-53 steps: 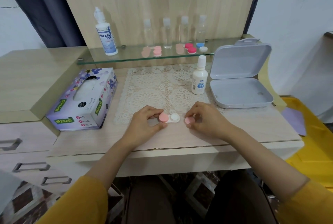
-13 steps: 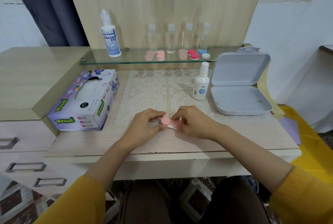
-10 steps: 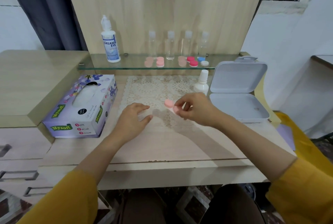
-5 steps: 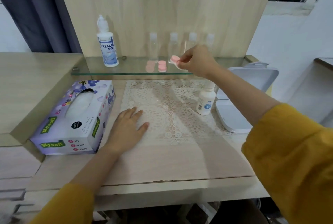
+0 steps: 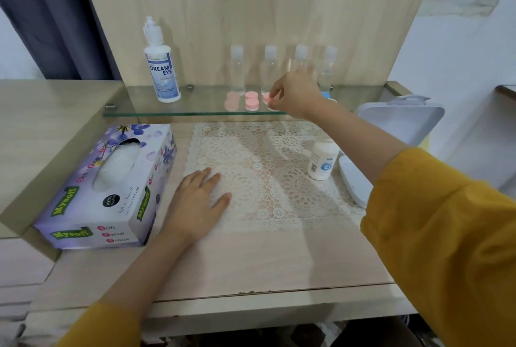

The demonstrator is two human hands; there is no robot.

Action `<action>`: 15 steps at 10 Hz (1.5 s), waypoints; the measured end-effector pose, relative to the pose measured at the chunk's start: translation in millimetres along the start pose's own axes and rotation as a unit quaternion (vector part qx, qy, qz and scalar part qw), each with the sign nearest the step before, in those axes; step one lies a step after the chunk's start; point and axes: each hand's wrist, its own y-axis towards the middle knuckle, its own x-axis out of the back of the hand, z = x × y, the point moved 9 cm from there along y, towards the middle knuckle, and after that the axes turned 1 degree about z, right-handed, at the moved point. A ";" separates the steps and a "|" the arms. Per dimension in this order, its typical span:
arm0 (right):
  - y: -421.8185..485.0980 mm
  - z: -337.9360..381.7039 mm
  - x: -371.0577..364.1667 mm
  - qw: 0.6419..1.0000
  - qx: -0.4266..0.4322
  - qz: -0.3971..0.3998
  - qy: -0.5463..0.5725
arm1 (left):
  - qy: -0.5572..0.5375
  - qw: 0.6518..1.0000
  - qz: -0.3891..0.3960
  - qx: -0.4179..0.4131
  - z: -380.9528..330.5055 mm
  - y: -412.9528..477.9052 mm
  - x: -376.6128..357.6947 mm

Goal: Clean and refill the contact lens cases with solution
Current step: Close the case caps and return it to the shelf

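My right hand (image 5: 296, 93) reaches over the glass shelf (image 5: 195, 106) and pinches a pink-capped lens case (image 5: 267, 99) at the shelf surface. Two more pink lens cases (image 5: 251, 100) lie on the shelf just to its left. My left hand (image 5: 199, 201) rests flat on the lace mat (image 5: 268, 179) with straight fingers. A large Dream Eye solution bottle (image 5: 162, 67) stands at the shelf's left. A small white solution bottle (image 5: 322, 160) stands on the mat, partly behind my right arm.
Several clear small bottles (image 5: 237, 70) line the back of the shelf. A tissue box (image 5: 109, 187) sits at the left of the desk. An open white plastic box (image 5: 399, 126) is at the right, mostly behind my arm.
My right hand lifted the closed lens case from the desk up to the glass shelf and lowered it there. My left hand let go and came to rest flat on the mat.
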 end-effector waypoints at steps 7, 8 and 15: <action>3.2 -7.3 -1.3 1.000 0.007 -0.020 -0.004 | -0.007 1.000 0.002 0.008 -0.5 -0.3 0.7; 1.6 -12.1 3.2 1.000 0.010 -0.020 0.001 | -0.009 1.000 0.002 0.007 -1.2 -0.6 1.0; -6.7 -33.2 4.4 0.998 0.033 0.023 -0.054 | -0.011 1.000 -0.003 0.009 -1.2 -1.8 2.8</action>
